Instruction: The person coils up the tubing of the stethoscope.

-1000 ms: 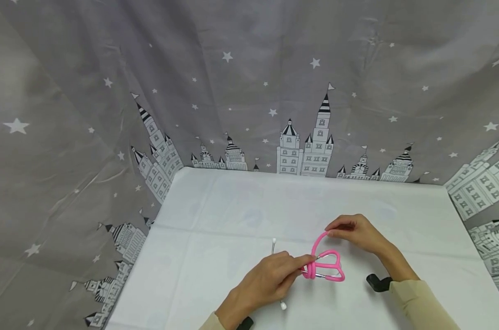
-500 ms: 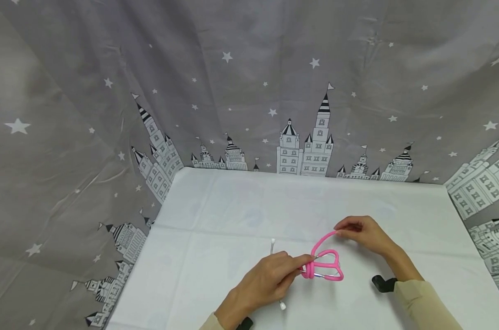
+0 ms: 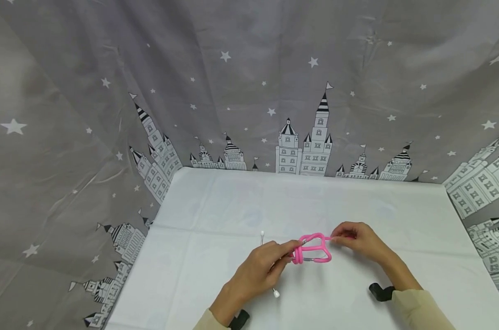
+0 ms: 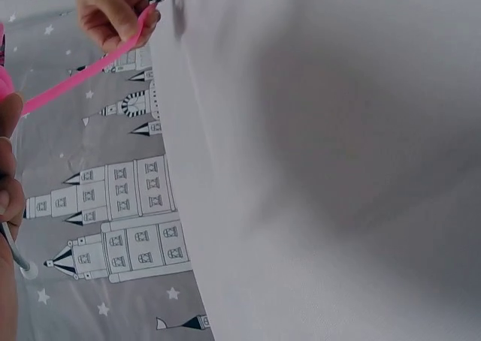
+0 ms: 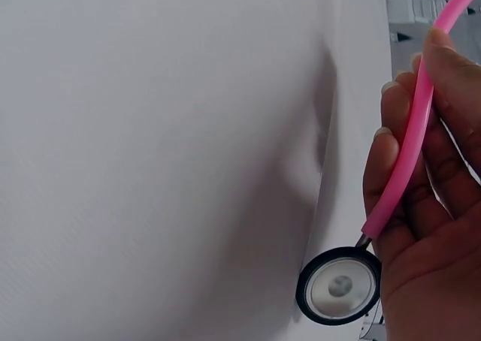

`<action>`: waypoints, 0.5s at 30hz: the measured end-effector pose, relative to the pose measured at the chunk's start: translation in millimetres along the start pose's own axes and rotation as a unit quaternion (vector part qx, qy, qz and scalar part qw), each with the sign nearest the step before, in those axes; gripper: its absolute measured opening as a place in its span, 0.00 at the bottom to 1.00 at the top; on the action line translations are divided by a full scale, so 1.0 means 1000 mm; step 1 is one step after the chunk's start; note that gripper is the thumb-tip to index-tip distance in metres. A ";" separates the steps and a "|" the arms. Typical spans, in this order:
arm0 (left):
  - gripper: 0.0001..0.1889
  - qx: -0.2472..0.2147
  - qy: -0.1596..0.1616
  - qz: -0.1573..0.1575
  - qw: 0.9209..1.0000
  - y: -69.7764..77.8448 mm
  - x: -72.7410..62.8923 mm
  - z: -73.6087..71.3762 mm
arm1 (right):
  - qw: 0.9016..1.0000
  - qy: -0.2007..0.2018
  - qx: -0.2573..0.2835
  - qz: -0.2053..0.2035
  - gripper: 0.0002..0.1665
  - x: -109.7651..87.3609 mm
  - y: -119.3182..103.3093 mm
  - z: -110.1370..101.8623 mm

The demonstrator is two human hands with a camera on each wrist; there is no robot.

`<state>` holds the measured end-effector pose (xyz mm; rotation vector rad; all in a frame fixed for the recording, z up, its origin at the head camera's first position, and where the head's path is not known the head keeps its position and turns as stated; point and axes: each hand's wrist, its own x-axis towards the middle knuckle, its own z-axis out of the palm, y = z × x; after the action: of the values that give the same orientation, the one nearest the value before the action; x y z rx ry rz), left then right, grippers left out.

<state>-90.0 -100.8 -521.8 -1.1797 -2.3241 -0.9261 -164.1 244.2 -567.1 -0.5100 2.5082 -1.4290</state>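
A pink stethoscope (image 3: pixel 298 255) is folded into a looped bundle, with tubing wound round its middle. My left hand (image 3: pixel 255 268) grips the wound part, the index finger lying along the top. On either side of that hand stick out the metal ear tubes with white ear tips (image 3: pixel 276 294). My right hand (image 3: pixel 362 240) pinches the free tubing just right of the bundle's loops. In the right wrist view the pink tubing (image 5: pixel 412 134) runs across the fingers, and the round chest piece (image 5: pixel 340 287) with its black rim hangs below them.
White cloth (image 3: pixel 216 206) covers the table. A grey curtain (image 3: pixel 233 101) printed with castles and stars hangs behind it and at both sides. Black wrist gear (image 3: pixel 381 292) shows beside the right sleeve.
My left hand has shifted up and left with the bundle. My right hand has come slightly down, and the tubing that arched above the bundle now shows at the loops' right end.
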 end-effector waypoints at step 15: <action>0.26 -0.011 0.038 -0.035 0.999 -0.009 0.002 0.000 | 0.997 -0.058 -0.030 -0.038 0.06 -0.016 -0.017 0.026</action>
<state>-98.2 -103.4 -524.3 -1.0580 -2.3138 -1.0066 -137.2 222.5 -565.5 -0.6857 2.4703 -1.3143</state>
